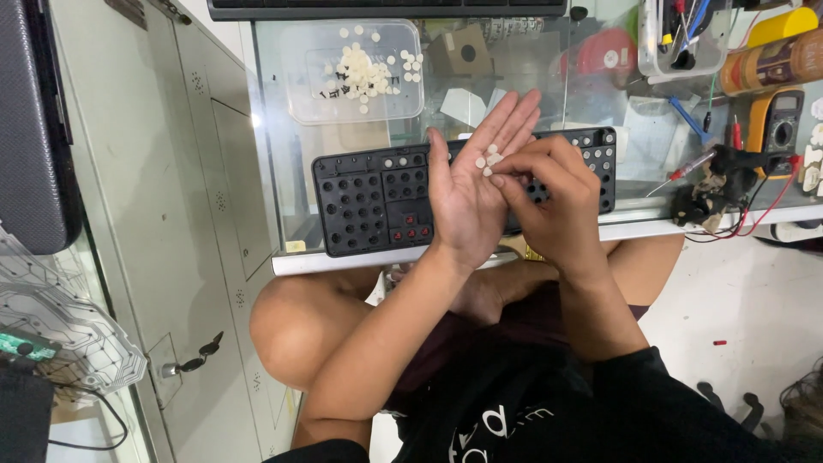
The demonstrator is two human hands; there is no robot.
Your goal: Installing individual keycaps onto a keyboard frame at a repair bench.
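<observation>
Hands: right (549, 193) picks domes (489, 160) off left palm (467, 193).

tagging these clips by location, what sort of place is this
Probably a small electronics repair bench. A black keyboard frame lies stripped on a glass counter, a yellow multimeter sits to the side, and the left hand cups small white rubber domes.

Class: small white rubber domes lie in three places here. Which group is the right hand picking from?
The few domes lying in the open left palm; the right hand pinches there, away from the tray's pile and the keyboard frame.
</observation>
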